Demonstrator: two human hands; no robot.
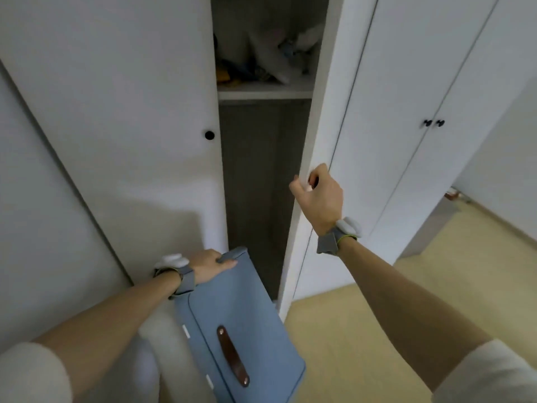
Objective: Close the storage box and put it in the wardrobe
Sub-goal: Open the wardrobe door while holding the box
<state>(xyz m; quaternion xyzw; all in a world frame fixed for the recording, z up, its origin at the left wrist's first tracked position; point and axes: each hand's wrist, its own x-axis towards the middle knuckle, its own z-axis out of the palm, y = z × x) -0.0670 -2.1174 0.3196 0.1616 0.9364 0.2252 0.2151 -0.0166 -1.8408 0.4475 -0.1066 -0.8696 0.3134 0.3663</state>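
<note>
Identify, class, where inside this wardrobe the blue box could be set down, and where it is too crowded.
Free: the dark compartment below the shelf, bordered by the closed left door and the open right door; its floor is hidden. Crowded: clothes and bags pile on the shelf.

You have a narrow gap into the wardrobe (255,175) between the closed left door (130,112) and the right door (313,141), which your right hand (319,196) grips at its edge, only partly swung out. Below the shelf (264,93) the compartment looks dark and free. The shelf above is crowded with bundled items (261,53). The blue storage box (232,315), lid shut, gripped by your left hand (209,266), sits just before the gap.
</note>
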